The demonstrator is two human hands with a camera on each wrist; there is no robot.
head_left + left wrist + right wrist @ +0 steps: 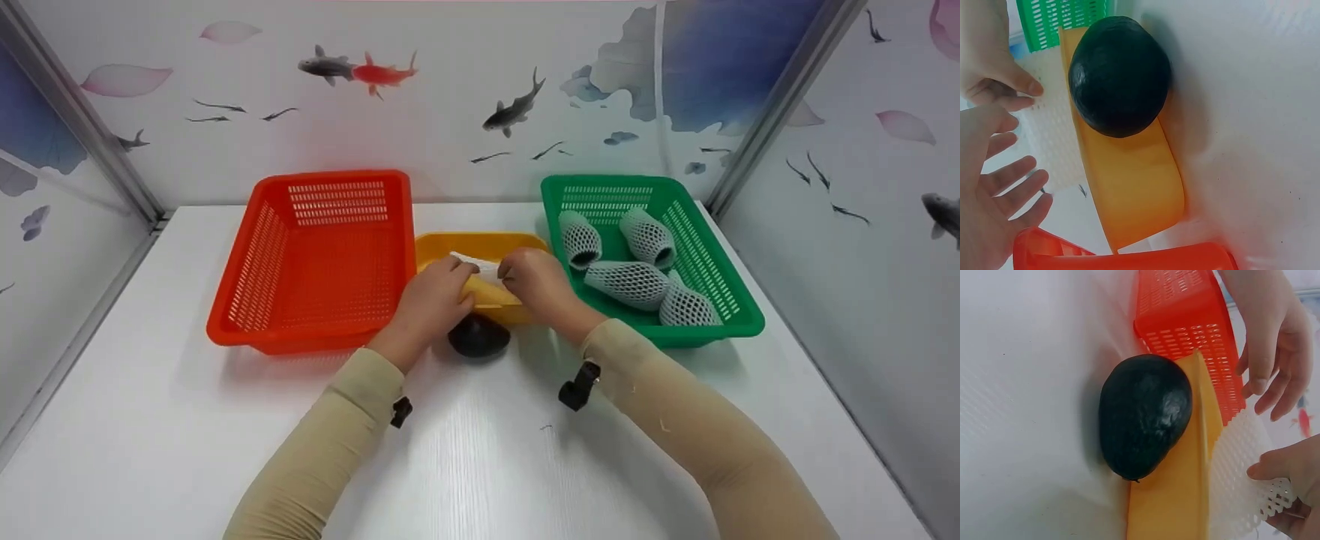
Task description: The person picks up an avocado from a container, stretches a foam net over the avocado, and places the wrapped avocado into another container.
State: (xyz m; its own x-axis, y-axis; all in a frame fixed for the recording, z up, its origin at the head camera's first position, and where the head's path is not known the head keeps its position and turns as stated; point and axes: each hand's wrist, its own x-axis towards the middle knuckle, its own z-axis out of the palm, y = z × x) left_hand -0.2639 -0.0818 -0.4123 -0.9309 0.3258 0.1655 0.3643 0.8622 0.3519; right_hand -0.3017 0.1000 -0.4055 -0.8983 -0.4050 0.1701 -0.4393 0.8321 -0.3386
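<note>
A white foam net sleeve (1238, 467) is pinched between the thumb and fingers of my right hand (1292, 481), over the yellow basket (1168, 512). My left hand (1002, 185) is beside the sleeve, its fingers spread and loosely bent, gripping nothing. In the head view, the left hand (435, 300) and the right hand (540, 285) face each other above the basket and hide part of the sleeve. Against the basket's near side, on the table, lies a dark green, pear-shaped avocado (1143, 416) with a small stem end. Neither hand touches it.
To the left stands a red basket (322, 262) with nothing visible inside. At the right, a green basket (739, 322) contains several foam net sleeves (628, 283); whether they are filled I cannot tell. Printed wall panels (450, 135) enclose the white table (465, 450) behind and at the sides.
</note>
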